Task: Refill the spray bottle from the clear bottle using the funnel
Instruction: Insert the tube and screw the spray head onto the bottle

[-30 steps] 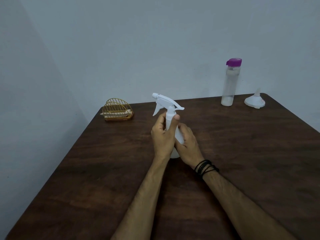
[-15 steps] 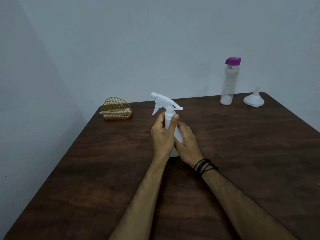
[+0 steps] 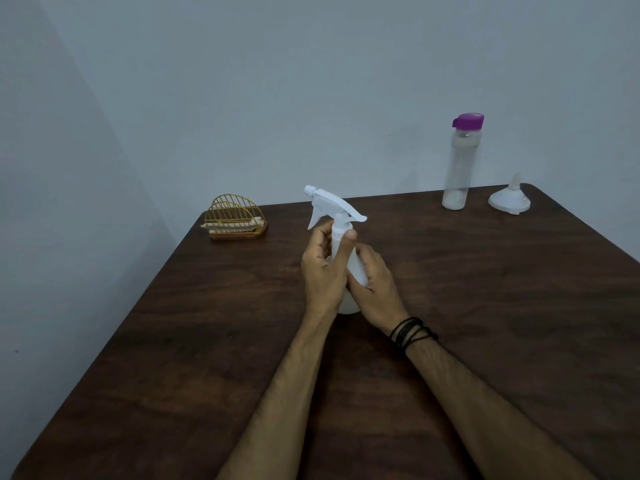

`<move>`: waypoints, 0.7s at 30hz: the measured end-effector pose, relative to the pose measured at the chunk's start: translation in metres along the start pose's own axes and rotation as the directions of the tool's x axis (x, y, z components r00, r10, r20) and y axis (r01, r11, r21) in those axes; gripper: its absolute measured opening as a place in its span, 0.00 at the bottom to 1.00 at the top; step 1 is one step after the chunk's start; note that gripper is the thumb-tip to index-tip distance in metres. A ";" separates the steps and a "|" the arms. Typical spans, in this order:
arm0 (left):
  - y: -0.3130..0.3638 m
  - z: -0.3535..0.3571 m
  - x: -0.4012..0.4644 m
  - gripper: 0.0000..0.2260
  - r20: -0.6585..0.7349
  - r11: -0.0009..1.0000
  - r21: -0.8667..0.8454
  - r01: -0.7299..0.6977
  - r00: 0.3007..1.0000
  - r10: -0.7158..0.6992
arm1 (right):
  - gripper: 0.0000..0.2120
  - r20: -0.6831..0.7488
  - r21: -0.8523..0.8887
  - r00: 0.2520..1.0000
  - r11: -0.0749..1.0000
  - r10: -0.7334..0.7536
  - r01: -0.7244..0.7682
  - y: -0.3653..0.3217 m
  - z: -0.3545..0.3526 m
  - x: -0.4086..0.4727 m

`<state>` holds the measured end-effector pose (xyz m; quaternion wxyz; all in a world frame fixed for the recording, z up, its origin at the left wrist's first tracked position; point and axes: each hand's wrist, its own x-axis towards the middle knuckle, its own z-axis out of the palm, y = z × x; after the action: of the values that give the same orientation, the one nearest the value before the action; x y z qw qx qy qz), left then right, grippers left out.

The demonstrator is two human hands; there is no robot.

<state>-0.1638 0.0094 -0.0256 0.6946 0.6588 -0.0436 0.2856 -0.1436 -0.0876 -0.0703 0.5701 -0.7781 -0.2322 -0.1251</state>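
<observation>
A white spray bottle point(image 3: 337, 211) stands upright at the middle of the dark wooden table point(image 3: 485, 306), its trigger head pointing left. My left hand point(image 3: 323, 271) grips its neck just under the head, thumb up against the collar. My right hand point(image 3: 375, 285) wraps the bottle's body from the right and hides most of it. A tall clear bottle point(image 3: 459, 168) with a purple cap stands at the table's back right. A white funnel point(image 3: 509, 200) rests upside down, spout up, just right of that bottle.
A small gold wire rack point(image 3: 235, 218) holding pale sticks sits at the table's back left corner. Plain walls close in behind and to the left. Black cords circle my right wrist point(image 3: 412, 332).
Both hands stay on the spray bottle in the same grip. The trigger head looks barely turned; the view has only shifted slightly.
</observation>
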 end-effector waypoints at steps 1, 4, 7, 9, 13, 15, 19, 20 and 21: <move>0.000 -0.002 0.001 0.07 0.031 1.000 -0.010 0.007 0.999 -0.006 | 0.22 0.000 0.003 1.000 1.000 0.005 -0.005 -0.001 0.000 0.000; 0.002 -0.005 0.003 0.07 0.086 0.998 -0.059 0.034 0.996 -0.029 | 0.20 -0.016 0.011 1.000 1.000 0.004 -0.004 -0.004 0.000 0.000; 0.001 -0.002 0.000 0.06 -0.027 0.992 -0.120 0.041 0.999 -0.045 | 0.21 -0.023 0.026 1.000 1.000 -0.002 0.003 -0.005 -0.001 0.000; 0.000 -0.002 -0.001 0.05 -0.107 0.986 -0.165 0.037 0.993 -0.055 | 0.23 -0.014 0.030 1.000 1.000 0.003 -0.002 -0.005 -0.001 0.000; -0.002 0.000 -0.001 0.03 -0.124 0.992 -0.127 0.003 0.992 -0.019 | 0.24 -0.002 0.024 1.000 1.000 0.006 -0.006 -0.006 -0.002 0.000; -0.001 0.003 -0.003 0.10 -0.115 0.995 -0.102 0.011 0.993 -0.023 | 0.24 0.007 0.031 1.000 1.000 -0.002 0.002 -0.006 -0.002 -0.001; 0.000 -0.001 0.000 0.08 -0.028 0.998 -0.064 -0.006 1.000 0.004 | 0.24 0.012 0.029 1.000 0.999 0.023 -0.024 -0.006 -0.002 -0.001; 0.000 -0.003 0.000 0.07 0.002 0.998 -0.059 -0.012 1.000 0.012 | 0.24 0.005 0.028 1.000 0.999 0.022 -0.023 -0.007 -0.002 -0.001; 0.000 -0.004 0.001 0.07 0.021 0.999 -0.051 -0.012 1.000 0.013 | 0.24 0.001 0.031 1.000 0.999 0.018 -0.018 -0.007 -0.001 0.000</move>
<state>-0.1646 0.0139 -0.0253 0.7088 0.6438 -0.0624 0.2814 -0.1474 -0.0874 -0.0641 0.5830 -0.7714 -0.2272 -0.1161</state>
